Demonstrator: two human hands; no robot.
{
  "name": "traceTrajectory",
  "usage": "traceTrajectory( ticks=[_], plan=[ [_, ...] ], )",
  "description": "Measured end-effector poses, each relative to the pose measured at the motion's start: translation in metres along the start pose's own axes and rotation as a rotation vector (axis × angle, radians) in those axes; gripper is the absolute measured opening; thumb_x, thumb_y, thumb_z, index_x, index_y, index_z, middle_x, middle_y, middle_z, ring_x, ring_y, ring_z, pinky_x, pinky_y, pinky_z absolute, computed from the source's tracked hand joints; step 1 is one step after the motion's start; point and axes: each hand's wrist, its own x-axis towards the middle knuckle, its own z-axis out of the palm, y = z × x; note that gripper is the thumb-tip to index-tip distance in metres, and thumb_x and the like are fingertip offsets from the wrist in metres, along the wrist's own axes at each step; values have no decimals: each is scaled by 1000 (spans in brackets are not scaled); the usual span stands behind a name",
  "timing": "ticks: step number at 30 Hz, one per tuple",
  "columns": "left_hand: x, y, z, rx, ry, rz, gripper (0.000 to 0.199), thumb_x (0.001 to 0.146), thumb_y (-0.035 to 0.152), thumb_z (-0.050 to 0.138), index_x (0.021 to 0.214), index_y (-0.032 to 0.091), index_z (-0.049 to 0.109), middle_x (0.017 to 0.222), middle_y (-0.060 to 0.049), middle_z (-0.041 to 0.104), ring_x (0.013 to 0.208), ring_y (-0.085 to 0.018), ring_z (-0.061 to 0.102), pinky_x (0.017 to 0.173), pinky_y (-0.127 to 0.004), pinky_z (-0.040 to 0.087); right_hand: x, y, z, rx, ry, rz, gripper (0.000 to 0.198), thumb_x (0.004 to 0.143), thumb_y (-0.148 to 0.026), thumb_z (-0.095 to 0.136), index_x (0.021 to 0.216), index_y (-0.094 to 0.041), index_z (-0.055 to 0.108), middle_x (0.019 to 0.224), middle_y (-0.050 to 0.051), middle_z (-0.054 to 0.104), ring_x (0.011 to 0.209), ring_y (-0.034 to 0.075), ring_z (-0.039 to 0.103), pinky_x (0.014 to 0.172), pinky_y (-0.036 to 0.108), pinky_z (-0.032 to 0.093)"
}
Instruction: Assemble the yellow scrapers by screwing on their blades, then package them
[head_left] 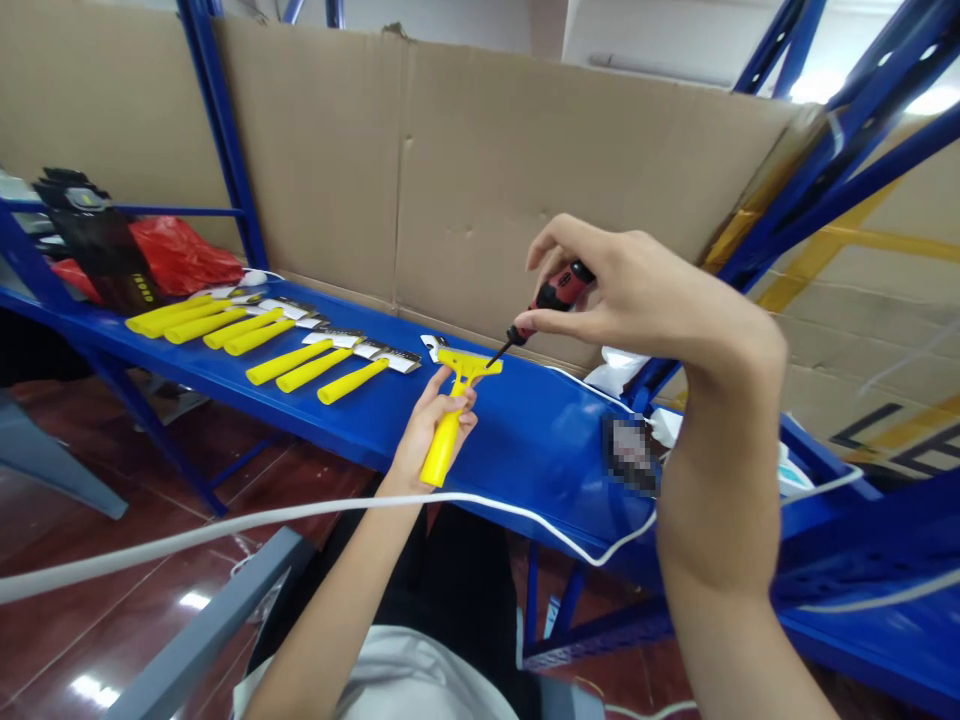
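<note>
Just above the blue shelf, my left hand [437,420] is closed around the neck of a yellow scraper handle [444,448], its wide T-shaped head facing away from me. My right hand [581,285] grips a red and black screwdriver [555,295] from above, tilted down to the left. The screwdriver's tip meets the right part of the yellow head; whether it sits in a screw cannot be made out. Beyond the head lies a small white and dark piece [433,346]. Several yellow-handled scrapers [352,381] with metal blades lie in rows to the left.
A blue metal shelf [517,450] serves as the work surface, backed by a cardboard sheet [480,180]. A white cable [300,512] crosses in front of me. At the far left are a red plastic bag [184,255] and a black package [105,240]. Blue posts stand on the right.
</note>
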Motion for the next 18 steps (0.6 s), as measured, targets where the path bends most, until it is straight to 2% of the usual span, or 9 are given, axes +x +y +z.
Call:
traceTrajectory(
  ticks=[2, 5, 8, 11, 15, 18],
  plan=[
    [1, -10, 3, -13, 1, -17, 87, 77, -8, 73, 154, 31, 57, 156, -15, 66, 91, -10, 73, 68, -17, 50, -6, 6, -9, -7, -12, -17, 61, 89, -71, 94, 130, -29, 77, 100, 3, 79, 98, 27, 76, 81, 38, 56],
    [-2, -19, 7, 30, 17, -22, 90, 77, -7, 72, 156, 31, 57, 154, -15, 67, 90, -11, 74, 66, -18, 51, -12, 17, -18, 14, -78, -8, 56, 90, -73, 92, 125, -31, 78, 105, 4, 82, 97, 27, 78, 78, 40, 57],
    [-6, -21, 9, 73, 49, -23, 94, 79, -8, 71, 162, 32, 54, 150, -15, 69, 90, -12, 75, 66, -18, 53, -13, 29, -20, 116, -176, -30, 53, 86, -72, 97, 118, -32, 82, 104, 6, 85, 97, 28, 78, 76, 41, 56],
    [-6, -19, 11, 82, 88, -21, 96, 79, -10, 68, 164, 31, 51, 150, -16, 69, 90, -11, 75, 65, -17, 52, -9, 39, -20, 146, -254, -46, 53, 88, -74, 94, 113, -29, 85, 102, 6, 85, 94, 25, 78, 75, 39, 55],
    [-6, -18, 13, 79, 97, -39, 95, 79, -10, 68, 164, 30, 51, 155, -17, 66, 89, -10, 75, 65, -17, 51, -8, 45, -23, 90, -261, 40, 48, 90, -73, 92, 108, -29, 86, 93, 4, 84, 83, 23, 75, 65, 38, 51],
    [-7, -18, 13, 84, 82, -41, 96, 80, -9, 67, 165, 33, 52, 157, -16, 65, 90, -10, 75, 66, -17, 52, -10, 47, -25, 86, -262, 71, 46, 92, -72, 92, 106, -29, 87, 91, 4, 84, 82, 24, 75, 64, 37, 50]
  ],
)
